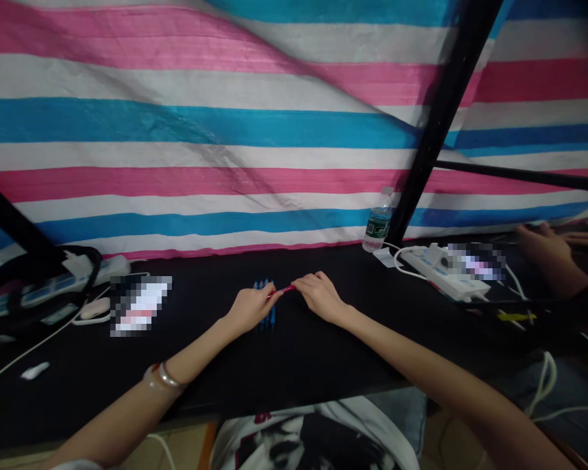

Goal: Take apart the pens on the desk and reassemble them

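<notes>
Left hand (249,310): fingers drawn together, thumb and forefinger pinching the near-left end of a red pen (287,288). Right hand (321,297): fingers bent and close together, tips on the pen's other end, seemingly pinching it too; the exact grip is too small to tell. Pen count: one red, spanning the gap between the two sets of fingertips, right end slightly farther from the body.

Blue pens (273,315): four tips made out, side by side on the black table (323,365), just beside and beneath the left fingers, partly covered by that hand. Whether the hand touches them, cannot tell.

Farther out from the fingers: one clear bottle (376,225), green label, upright, beyond and right of the right fingertips. Power strips, two: one (451,277) well right of the right fingers, one (115,266) well left of the left. Pixelated patches, two, one near each strip. One small white object (35,371), far left of the left fingers. Another person's hand (543,248), far right, blurred.
</notes>
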The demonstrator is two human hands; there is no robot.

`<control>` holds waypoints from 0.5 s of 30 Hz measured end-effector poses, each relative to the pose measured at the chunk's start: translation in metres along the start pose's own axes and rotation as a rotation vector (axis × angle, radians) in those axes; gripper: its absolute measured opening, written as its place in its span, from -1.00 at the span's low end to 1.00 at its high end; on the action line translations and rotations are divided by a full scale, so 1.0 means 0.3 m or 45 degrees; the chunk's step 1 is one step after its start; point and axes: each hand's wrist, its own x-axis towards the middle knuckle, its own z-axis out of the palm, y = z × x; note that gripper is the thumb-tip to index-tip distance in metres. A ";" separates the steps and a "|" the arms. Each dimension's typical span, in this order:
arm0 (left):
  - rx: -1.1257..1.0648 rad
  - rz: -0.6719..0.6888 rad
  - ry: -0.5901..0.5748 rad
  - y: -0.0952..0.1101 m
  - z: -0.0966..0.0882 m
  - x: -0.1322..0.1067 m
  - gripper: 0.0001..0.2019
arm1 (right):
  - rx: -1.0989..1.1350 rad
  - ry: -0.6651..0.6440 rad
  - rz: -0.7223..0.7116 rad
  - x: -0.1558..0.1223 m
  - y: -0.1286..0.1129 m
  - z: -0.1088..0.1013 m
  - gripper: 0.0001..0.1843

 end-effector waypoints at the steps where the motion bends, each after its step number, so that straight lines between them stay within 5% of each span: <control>1: 0.008 0.008 0.004 -0.001 0.000 0.000 -0.61 | 0.002 0.000 -0.001 0.000 -0.001 0.000 -0.72; 9: 0.047 0.130 0.065 -0.022 0.010 0.002 -0.61 | 0.058 -0.008 0.000 0.001 -0.001 -0.004 -0.76; 15: 0.090 0.261 0.121 -0.024 0.012 0.007 -0.61 | 0.002 -0.172 0.025 -0.002 -0.013 -0.001 -0.63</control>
